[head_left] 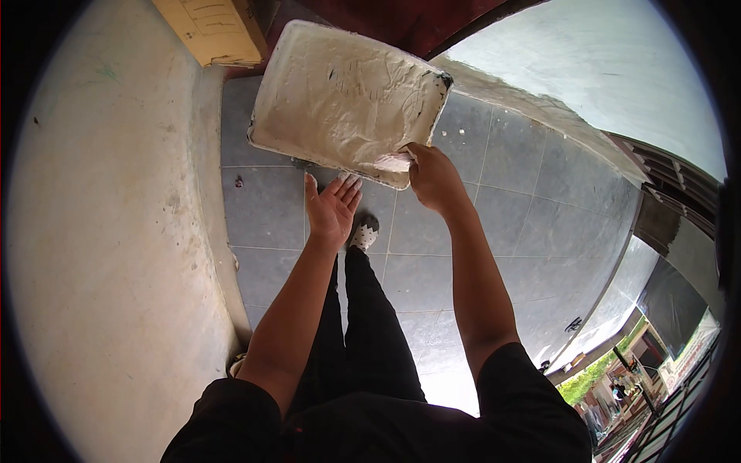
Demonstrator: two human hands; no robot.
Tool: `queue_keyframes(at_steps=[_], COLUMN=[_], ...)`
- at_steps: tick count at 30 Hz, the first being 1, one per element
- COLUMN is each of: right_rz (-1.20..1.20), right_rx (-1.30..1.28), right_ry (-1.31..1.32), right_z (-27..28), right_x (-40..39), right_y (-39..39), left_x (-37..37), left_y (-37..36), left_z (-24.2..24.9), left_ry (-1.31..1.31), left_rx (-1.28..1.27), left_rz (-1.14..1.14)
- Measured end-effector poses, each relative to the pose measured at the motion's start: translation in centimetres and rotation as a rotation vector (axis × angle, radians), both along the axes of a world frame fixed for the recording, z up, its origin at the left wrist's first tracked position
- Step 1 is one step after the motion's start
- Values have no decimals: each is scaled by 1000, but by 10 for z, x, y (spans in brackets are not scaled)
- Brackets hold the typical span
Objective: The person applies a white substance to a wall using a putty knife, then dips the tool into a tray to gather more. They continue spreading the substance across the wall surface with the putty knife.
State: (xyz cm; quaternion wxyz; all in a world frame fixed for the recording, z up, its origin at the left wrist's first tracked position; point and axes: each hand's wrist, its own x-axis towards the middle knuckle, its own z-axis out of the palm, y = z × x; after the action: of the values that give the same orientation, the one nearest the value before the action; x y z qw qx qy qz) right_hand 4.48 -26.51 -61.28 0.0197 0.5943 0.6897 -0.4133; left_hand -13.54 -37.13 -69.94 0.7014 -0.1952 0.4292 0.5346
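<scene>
A rectangular board (340, 85) loaded with white plaster hangs in front of me, tilted. My left hand (332, 204) is under its near edge, palm up with fingers apart, supporting it from below. My right hand (432, 176) is closed on a small scraping tool (392, 162) whose blade rests on the plaster at the board's near right corner. Below the hands I see my dark trousers and a spotted shoe (363, 231) on the floor.
A pale plastered wall (100, 231) fills the left side. Grey floor tiles (525, 201) run ahead and right. A cardboard box (212, 27) stands at the top left. A low white parapet (540, 100) and a balcony railing (664, 417) lie to the right.
</scene>
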Motion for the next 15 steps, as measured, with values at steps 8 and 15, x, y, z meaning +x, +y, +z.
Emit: queue_keyframes(at_steps=[8, 15], right_rz=[-28, -14], right_rx=[41, 155], right_ry=[-13, 49], right_z=[-21, -26], right_x=[-14, -31], right_y=[-11, -20], left_x=[1, -5], left_y=[-2, 6], left_z=[2, -6], left_ry=[37, 67], left_rx=[2, -21], left_rz=[-37, -12])
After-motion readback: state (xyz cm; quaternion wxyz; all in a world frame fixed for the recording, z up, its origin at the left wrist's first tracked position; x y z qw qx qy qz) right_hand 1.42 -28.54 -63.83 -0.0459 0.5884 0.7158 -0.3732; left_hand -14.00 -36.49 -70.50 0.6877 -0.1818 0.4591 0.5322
